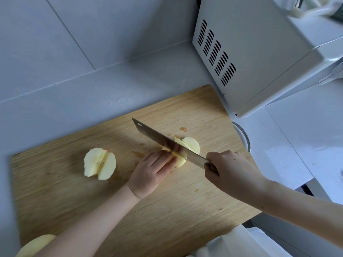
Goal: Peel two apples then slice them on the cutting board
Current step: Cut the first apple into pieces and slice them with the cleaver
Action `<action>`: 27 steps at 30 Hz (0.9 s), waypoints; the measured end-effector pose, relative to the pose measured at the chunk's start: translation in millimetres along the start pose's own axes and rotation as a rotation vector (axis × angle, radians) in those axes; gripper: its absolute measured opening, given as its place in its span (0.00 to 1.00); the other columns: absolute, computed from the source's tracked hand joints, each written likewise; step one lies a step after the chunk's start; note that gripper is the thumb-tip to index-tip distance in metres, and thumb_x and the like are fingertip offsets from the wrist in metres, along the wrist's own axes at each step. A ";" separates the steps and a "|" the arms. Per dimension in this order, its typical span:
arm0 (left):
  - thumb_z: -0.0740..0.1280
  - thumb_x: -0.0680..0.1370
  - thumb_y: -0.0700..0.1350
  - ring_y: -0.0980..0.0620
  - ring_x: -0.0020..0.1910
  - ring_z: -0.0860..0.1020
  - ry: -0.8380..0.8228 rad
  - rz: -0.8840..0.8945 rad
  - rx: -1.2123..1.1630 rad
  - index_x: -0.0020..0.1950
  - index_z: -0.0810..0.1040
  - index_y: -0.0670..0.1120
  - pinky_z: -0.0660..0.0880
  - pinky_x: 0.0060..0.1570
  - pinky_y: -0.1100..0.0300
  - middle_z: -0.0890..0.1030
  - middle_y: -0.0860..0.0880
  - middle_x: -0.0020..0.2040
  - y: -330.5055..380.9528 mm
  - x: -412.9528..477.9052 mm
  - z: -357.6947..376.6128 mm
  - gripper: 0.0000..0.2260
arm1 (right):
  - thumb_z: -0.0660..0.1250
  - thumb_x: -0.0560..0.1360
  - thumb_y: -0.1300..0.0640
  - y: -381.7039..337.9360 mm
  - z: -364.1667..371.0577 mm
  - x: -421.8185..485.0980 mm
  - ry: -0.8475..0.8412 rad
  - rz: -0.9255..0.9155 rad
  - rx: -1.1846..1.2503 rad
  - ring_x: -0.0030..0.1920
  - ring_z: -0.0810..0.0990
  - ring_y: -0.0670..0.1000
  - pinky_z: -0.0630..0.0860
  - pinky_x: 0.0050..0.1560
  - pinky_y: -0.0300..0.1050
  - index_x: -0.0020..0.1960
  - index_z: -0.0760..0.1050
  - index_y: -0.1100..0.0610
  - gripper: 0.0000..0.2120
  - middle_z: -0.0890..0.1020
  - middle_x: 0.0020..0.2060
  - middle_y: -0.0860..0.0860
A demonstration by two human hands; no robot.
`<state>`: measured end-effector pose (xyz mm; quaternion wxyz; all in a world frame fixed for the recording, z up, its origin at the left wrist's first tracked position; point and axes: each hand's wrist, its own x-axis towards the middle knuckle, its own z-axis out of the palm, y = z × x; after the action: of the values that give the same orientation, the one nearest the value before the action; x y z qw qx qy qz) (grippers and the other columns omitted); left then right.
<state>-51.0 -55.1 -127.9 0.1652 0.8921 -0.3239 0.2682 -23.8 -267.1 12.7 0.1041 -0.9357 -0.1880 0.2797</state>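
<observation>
- The board [167, 210] lies at an angle on a pale surface [74, 93], and everything apple-related sits on it.
- The right hand [230, 171] is wrapped tight round the handle of the knife [167, 141], a cleaver-type blade. The blade runs up and to the left from the fist, and the handle itself is hidden inside the grip.
- The left hand [154, 171] comes in from the lower left. Its fingers are bent down over the apple chunk [180, 162] and pin it to the board, fingertips right up against the flat of the blade.
- The apple chunk sits mid-board between the two hands, with the knife edge down in it. Only a bit of it shows past the fingers.
- On the far side of the blade, a few slices [192, 144] lean together, touching the knife.
- Well off to the left of the left hand sits a split half [100, 164], peeled, with a cut down its middle and nobody touching it.
- Another peeled apple [35, 245] pokes in at the bottom left corner by the left forearm, partly cut off by the frame.
- A white microwave [259, 52] stands just past the board's far right corner, and a round glass rim [243, 134] peeks out beside the board's right edge.
</observation>
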 end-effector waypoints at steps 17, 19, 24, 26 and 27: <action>0.55 0.83 0.44 0.49 0.52 0.73 0.022 -0.003 -0.040 0.59 0.73 0.42 0.71 0.59 0.55 0.72 0.45 0.56 -0.7 -8.9 6.5 0.10 | 0.57 0.78 0.55 -7.4 -8.6 1.5 0.009 0.023 -0.010 0.25 0.63 0.47 0.62 0.27 0.37 0.31 0.58 0.52 0.17 0.66 0.25 0.47; 0.55 0.83 0.44 0.49 0.52 0.73 0.016 -0.004 -0.050 0.60 0.72 0.42 0.72 0.58 0.54 0.72 0.45 0.57 -0.7 -8.5 6.2 0.10 | 0.56 0.78 0.55 -8.4 -7.7 0.5 -0.002 0.025 -0.026 0.25 0.63 0.47 0.60 0.25 0.37 0.32 0.58 0.53 0.17 0.66 0.26 0.47; 0.55 0.83 0.43 0.49 0.53 0.73 0.010 0.009 -0.048 0.61 0.72 0.43 0.71 0.60 0.55 0.72 0.46 0.57 -1.4 -8.4 6.4 0.10 | 0.54 0.79 0.54 -8.5 -5.0 2.8 -0.023 0.025 -0.047 0.26 0.64 0.45 0.62 0.26 0.36 0.33 0.59 0.52 0.16 0.67 0.27 0.46; 0.56 0.83 0.42 0.49 0.52 0.73 0.020 0.006 -0.045 0.61 0.73 0.43 0.71 0.61 0.56 0.72 0.46 0.57 -1.1 -8.8 6.6 0.10 | 0.54 0.79 0.54 -8.7 -2.2 5.2 -0.027 0.028 -0.028 0.26 0.65 0.46 0.65 0.28 0.38 0.34 0.62 0.53 0.15 0.67 0.27 0.47; 0.57 0.83 0.42 0.49 0.52 0.74 0.026 0.003 -0.045 0.60 0.73 0.43 0.71 0.60 0.55 0.73 0.46 0.56 -0.9 -8.9 6.9 0.09 | 0.54 0.79 0.54 -8.6 -0.1 7.5 -0.026 0.028 -0.017 0.27 0.67 0.47 0.68 0.30 0.40 0.36 0.64 0.55 0.13 0.68 0.28 0.47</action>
<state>-53.5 -53.3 -138.7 0.1887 0.8842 -0.3291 0.2726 -20.5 -256.2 11.8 0.0897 -0.9355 -0.1784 0.2915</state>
